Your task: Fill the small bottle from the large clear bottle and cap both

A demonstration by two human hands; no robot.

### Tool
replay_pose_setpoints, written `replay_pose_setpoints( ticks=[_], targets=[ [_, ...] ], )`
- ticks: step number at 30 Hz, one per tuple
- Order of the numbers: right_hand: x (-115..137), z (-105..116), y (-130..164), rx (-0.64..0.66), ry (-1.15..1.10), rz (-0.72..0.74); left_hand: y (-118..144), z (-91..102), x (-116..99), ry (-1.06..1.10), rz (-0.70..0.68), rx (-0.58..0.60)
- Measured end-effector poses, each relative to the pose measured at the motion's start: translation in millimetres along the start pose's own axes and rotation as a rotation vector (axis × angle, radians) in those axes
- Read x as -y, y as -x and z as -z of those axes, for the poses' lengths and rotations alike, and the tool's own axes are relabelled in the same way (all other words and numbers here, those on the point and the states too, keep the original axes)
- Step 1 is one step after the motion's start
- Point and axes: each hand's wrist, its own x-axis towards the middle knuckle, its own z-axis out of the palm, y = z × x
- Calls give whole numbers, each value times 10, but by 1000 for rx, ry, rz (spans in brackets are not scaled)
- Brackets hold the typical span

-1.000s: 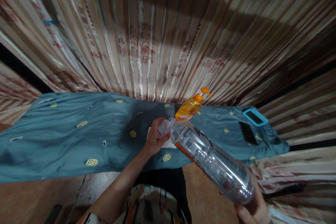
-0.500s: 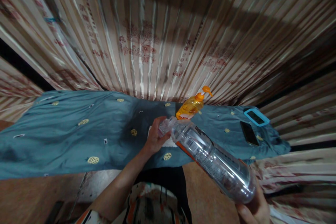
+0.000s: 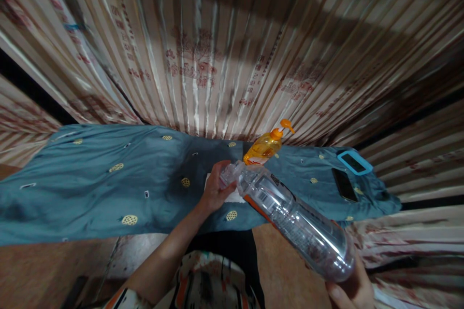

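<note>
- A big clear plastic bottle (image 3: 300, 227) is up in the air, over the front edge of the blue-green cloth (image 3: 90, 188) and partly over the floor (image 3: 286, 265).
- It leans on a slant: the narrow end is over the cloth, and the fat round bottom is near the person, on the right.
- The bottle is see-through and shiny. It has black letters, a barcode, and an orange strip along its lower side.
- The left hand (image 3: 216, 189) has its thumb and fingers wrapped around the narrow end.
- The right hand (image 3: 351, 284) holds the fat bottom end, with the thumb under it.
- Most of the right hand's fingers are hidden behind the bottle, and the picture's bottom edge cuts that hand off.
- The left fingers cover part of the narrow end. I cannot tell if the clear part there is just the neck or another clear piece.
- The small words are too blurry to read, and shine makes it hard to tell if anything is inside.
- A white flat thing (image 3: 235, 198) is partly hidden behind the left hand and the bottle.
- The yellow pump bottle (image 3: 264, 148) is just past the narrow end, which hides a bit of its bottom.
</note>
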Motion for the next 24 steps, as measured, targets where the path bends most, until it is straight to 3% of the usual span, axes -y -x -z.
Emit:
replay_pose_setpoints(
  ticks=[16,24],
  targets=[
    [-87,18,-21,-3,6,32,-6,-7,-10,5,7,0],
    [-15,-9,18,-34,18,34,5,-7,-16,0,-9,-2]
  ],
)
